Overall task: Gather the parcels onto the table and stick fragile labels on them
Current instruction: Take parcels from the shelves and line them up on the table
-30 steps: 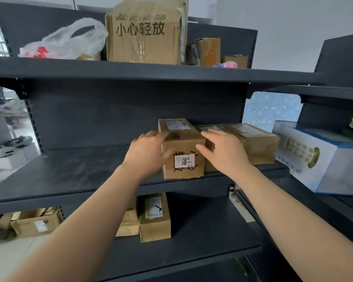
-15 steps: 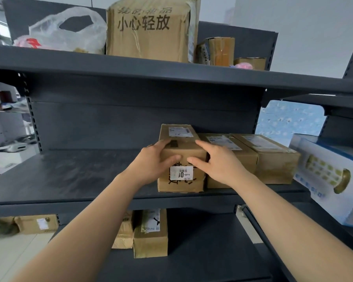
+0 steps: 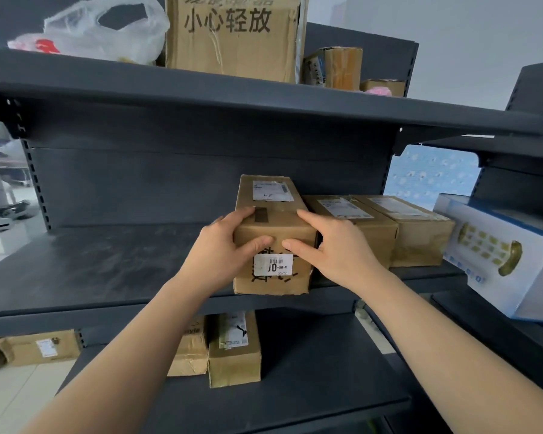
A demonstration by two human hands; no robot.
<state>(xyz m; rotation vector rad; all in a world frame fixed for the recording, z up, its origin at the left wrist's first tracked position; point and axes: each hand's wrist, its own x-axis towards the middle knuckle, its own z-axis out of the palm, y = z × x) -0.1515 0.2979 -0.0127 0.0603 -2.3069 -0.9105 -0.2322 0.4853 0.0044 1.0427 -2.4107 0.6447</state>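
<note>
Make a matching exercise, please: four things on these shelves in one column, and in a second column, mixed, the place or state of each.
Things:
1. white plastic bag
2. parcel with barcode sticker
3. white and blue box
4. large box with printed characters

Places or states:
A. held at both sides by the left hand and right hand
B. top shelf, far left
C. neighbouring shelf on the right, tilted
D. top shelf, middle

Pairs: 1-B, 2-A, 3-C, 4-D
</note>
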